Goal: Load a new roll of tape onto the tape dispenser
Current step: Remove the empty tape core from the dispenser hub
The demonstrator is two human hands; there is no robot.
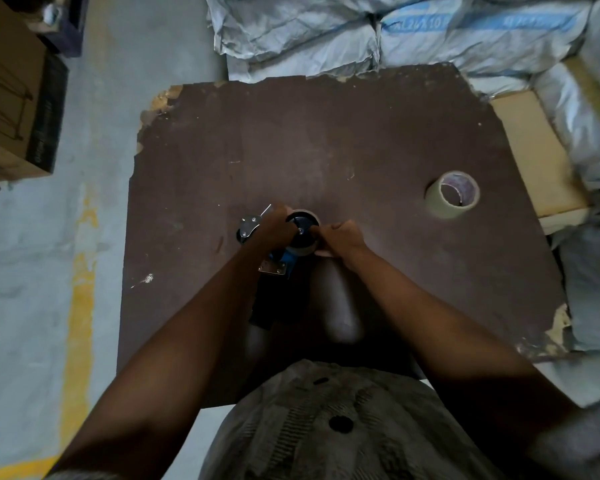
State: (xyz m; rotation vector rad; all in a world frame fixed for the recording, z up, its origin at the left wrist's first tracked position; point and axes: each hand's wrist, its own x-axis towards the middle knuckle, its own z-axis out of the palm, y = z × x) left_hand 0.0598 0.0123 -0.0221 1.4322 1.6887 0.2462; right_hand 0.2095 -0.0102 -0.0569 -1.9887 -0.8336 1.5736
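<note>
Though probably light and stiff at the core, slick on the wound face, so best gripped by the rim. Sits as tape roll [305, 250] on the hub of the tape dispenser [282, 262], pinched at its edge by right hand [342, 233], left hand [274, 226] curled over the dispenser's front. Second roll [452, 195] well apart rightward; cardboard box [11, 98] at left, contents hidden.

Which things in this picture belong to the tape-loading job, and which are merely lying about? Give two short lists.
Belonging to the job:
- blue and black handheld tape dispenser
- pale tape roll on its dark hub
- left hand and right hand, both gripping there
- second beige tape roll, apart on the brown board

Lying about:
- grey-white woven sacks
- brown cardboard box
</note>
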